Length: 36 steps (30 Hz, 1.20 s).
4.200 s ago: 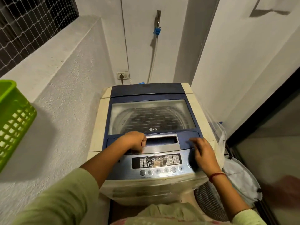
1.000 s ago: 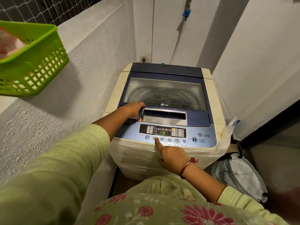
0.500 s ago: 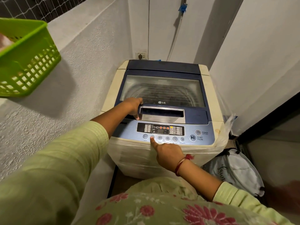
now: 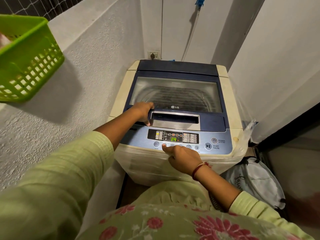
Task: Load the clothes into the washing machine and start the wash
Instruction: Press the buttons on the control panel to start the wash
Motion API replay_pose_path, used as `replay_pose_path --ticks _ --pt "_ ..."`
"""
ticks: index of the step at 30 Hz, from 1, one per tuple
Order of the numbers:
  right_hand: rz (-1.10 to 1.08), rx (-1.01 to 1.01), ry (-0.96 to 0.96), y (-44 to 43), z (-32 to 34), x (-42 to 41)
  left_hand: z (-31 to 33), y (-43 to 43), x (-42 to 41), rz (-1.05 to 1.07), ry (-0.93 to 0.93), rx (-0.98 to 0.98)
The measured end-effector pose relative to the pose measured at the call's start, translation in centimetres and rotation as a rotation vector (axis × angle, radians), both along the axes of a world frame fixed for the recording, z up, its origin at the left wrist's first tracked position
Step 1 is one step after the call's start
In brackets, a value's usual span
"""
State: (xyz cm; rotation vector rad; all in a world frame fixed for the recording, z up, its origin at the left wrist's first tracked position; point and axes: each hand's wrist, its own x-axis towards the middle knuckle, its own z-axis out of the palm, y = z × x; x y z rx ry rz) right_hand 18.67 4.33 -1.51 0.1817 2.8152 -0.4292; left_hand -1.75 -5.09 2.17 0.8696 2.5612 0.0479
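Pressed by the straight index fingertip [image 4: 165,148] of the right hand [image 4: 183,160], whose other fingers are tucked under, is a small round button in the row beneath the display [image 4: 173,139]. Green digits reading 14 are now shown there, where a different reading was lit a second ago, so a setting is judged to be under adjustment. The start/pause button [image 4: 208,146], further right, is not yet touched. The left hand [image 4: 142,111] is curled round the left end of the silvery, trough-shaped handle [image 4: 174,118] of the lid [image 4: 213,120], which lies closed as before. Through its smoky glass the ribbed drum [image 4: 173,96] is seen, with a dark mass inside that cannot be identified for certain as the clothes. The cream, boxy washing machine [image 4: 119,101] is wrapped at the front in crinkled clear plastic film [image 4: 147,167]. A lime-green lattice basket [image 4: 29,66] is perched on the rough plastered ledge [image 4: 72,32] at left.
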Motion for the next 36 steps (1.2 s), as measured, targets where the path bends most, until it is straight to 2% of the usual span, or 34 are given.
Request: replay_pose_path --ticks 3,10,15,20,25,32,36 --pt "0.039 0.104 0.051 -0.5 0.1 0.0 0.0 0.0 0.1 0.007 -0.012 0.003" --pt "0.088 0.092 -0.021 -0.3 0.0 1.5 0.4 0.3 0.4 0.012 0.000 -0.027" --pt "-0.109 0.007 0.048 2.8 -0.3 4.7 0.4 0.1 0.3 0.021 -0.018 -0.020" --pt "-0.295 0.102 0.047 6.4 -0.5 7.0 0.8 0.7 0.5 0.005 0.006 -0.067" --pt "-0.328 0.142 0.045 7.1 -0.6 7.8 1.1 1.1 0.5 0.000 0.028 -0.087" --pt "-0.233 0.175 0.029 5.9 -0.4 8.0 0.8 0.7 0.4 -0.015 0.030 -0.065" --pt "-0.287 0.165 0.049 6.9 -0.8 8.0 0.8 0.4 0.3 -0.029 0.030 -0.061"
